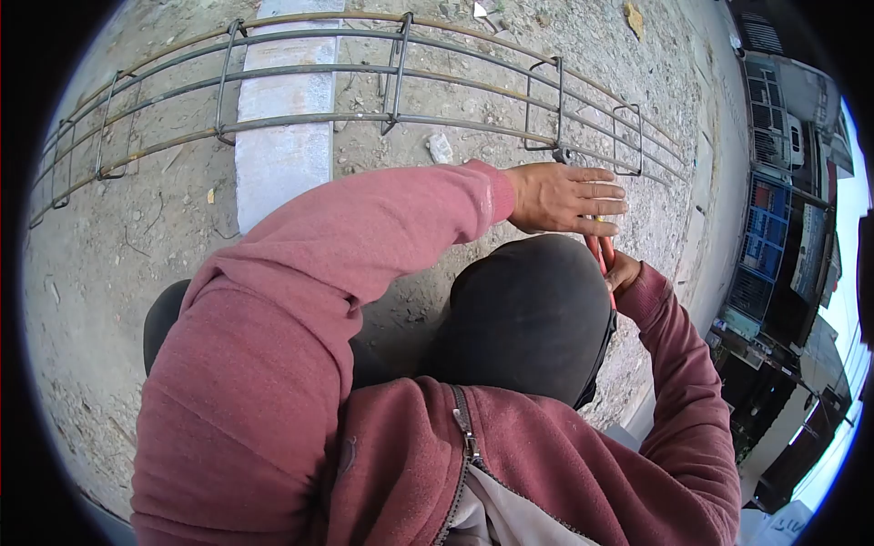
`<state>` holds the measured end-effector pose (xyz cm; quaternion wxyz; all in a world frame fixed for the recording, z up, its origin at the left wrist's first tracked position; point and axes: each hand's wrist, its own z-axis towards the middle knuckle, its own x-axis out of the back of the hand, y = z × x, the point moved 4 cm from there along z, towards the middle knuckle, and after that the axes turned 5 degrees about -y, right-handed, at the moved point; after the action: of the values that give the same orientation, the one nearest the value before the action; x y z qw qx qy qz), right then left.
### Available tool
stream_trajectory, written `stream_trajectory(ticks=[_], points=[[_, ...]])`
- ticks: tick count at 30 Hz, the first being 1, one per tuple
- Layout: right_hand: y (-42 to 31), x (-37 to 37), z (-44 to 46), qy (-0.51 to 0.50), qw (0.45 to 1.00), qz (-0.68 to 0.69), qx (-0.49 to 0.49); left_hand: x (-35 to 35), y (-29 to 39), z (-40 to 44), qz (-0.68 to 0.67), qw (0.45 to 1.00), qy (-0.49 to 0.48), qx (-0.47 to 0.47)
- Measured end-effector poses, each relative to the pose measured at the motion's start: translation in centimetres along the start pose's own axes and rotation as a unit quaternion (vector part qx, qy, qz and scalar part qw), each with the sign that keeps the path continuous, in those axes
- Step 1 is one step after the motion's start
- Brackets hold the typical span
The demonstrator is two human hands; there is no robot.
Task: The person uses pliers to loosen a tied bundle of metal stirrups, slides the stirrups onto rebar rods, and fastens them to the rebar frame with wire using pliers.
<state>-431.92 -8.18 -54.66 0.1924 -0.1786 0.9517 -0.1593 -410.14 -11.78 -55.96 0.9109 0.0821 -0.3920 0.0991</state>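
Observation:
My left hand [563, 198] stretches out over my knee, palm down and fingers extended, just below the near side of the rebar cage [319, 119]. It partly covers a red-handled hand tool, which looks like pliers or pincers [606, 250]. My right hand [624, 273] is closed around those red handles beside my knee. The tool's jaws are hidden by my left hand. A small dark metal piece [563, 156] shows past my left hand at the cage's corner; I cannot tell whether it belongs to the tool.
Long bars joined by square stirrups [393, 77] run across in front of me. A pale board [284, 155] lies under the cage. Rubble and a white stone chunk [441, 148] lie on the dirt ground. Parked vehicles and blue crates [763, 223] stand at the right.

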Motion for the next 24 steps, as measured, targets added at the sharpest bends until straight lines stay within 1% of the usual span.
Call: stream_trajectory(ticks=[1, 2, 3, 4, 5, 6, 7, 8, 9, 10, 11, 12, 13, 14, 15, 16, 17, 18, 19, 20, 21, 22, 24], points=[[-0.1, 0.3, 0.0, -0.001, 1.0, -0.011, -0.005, -1.6, 1.6, 0.6, 0.015, 0.999, 0.044, -0.021], [-1.1, -2.4, -0.2, 0.01, 1.0, -0.018, 0.001, -3.0, 2.8, 1.9, 0.023, 0.997, 0.069, 0.025], [-1.8, -3.7, -0.5, 0.024, 0.999, -0.024, 0.007, -3.3, 2.2, 3.1, 0.012, 0.999, 0.007, 0.053], [-1.7, -1.6, 0.4, 0.014, 0.985, -0.173, -0.008, -3.5, 1.9, 4.2, -0.003, 0.995, -0.054, 0.079], [-1.3, 0.9, -0.6, 0.141, 0.941, -0.307, 0.023, -3.7, 1.7, 5.0, -0.019, 0.987, -0.115, 0.106], [-2.9, -2.5, -1.5, 0.262, 0.863, -0.429, 0.054, -3.8, 1.1, 5.6, -0.014, 0.992, -0.053, 0.118], [-3.8, -4.7, -2.4, 0.375, 0.752, -0.535, 0.082, -4.1, 0.9, 5.9, -0.037, 0.98, -0.138, 0.136], [-3.0, -4.6, -2.4, 0.42, 0.676, -0.597, 0.101, -4.1, 1.0, 6.4, -0.061, 0.962, -0.221, 0.15], [-2.3, -4.0, -2.4, 0.421, 0.672, -0.604, 0.082, -4.3, 1.1, 6.8, -0.083, 0.936, -0.303, 0.16], [-2.1, -3.5, -2.1, 0.418, 0.668, -0.612, 0.065, -4.4, 1.0, 7.1, -0.101, 0.921, -0.329, 0.184], [-2.2, -3.2, -1.7, 0.412, 0.664, -0.621, 0.051, -3.9, 0.9, 7.3, -0.084, 0.924, -0.32, 0.193], [-2.7, -3.6, -1.8, 0.417, 0.633, -0.649, 0.068, -3.0, 0.7, 7.3, -0.066, 0.925, -0.313, 0.204], [-2.6, -3.2, -1.7, 0.388, 0.736, -0.552, 0.059, -2.4, 0.8, 7.2, -0.05, 0.927, -0.304, 0.213], [-2.5, -2.8, -1.6, 0.351, 0.823, -0.443, 0.048, -2.8, 1.0, 7.0, 0.011, 0.944, -0.27, 0.191], [-2.0, -2.4, -1.5, 0.307, 0.894, -0.325, 0.036, -2.8, 1.7, 6.5, 0.023, 0.981, -0.121, 0.151], [-1.3, -1.2, -1.0, 0.225, 0.907, -0.342, 0.1, -3.1, 2.7, 5.1, 0.035, 0.993, 0.031, 0.108], [0.0, 1.1, 0.2, 0.139, 0.909, -0.357, 0.164, -2.8, 3.3, 3.5, 0.05, 0.98, 0.181, 0.064], [0.0, 0.7, 0.8, 0.085, 0.93, -0.31, 0.178, -3.2, 3.8, 2.8, 0.055, 0.987, 0.134, 0.069], [-0.6, -1.4, 1.2, 0.031, 0.948, -0.259, 0.185, -3.7, 3.8, 2.6, 0.058, 0.988, 0.123, 0.072], [-0.7, -3.1, 0.8, 0.015, 0.98, -0.143, 0.138, -4.2, 3.8, 2.7, 0.059, 0.989, 0.113, 0.074], [-0.8, -4.9, 0.5, 0.0, 0.996, -0.026, 0.088, -4.4, 3.6, 3.0, 0.059, 0.99, 0.105, 0.076], [-0.5, -4.5, 0.9, -0.008, 0.994, -0.066, 0.09, -4.2, 3.3, 3.1, 0.045, 0.987, 0.141, 0.055], [0.5, -3.0, 2.1, -0.018, 0.985, -0.142, 0.098, -4.6, 3.2, 3.4, 0.031, 0.992, 0.117, 0.032]])
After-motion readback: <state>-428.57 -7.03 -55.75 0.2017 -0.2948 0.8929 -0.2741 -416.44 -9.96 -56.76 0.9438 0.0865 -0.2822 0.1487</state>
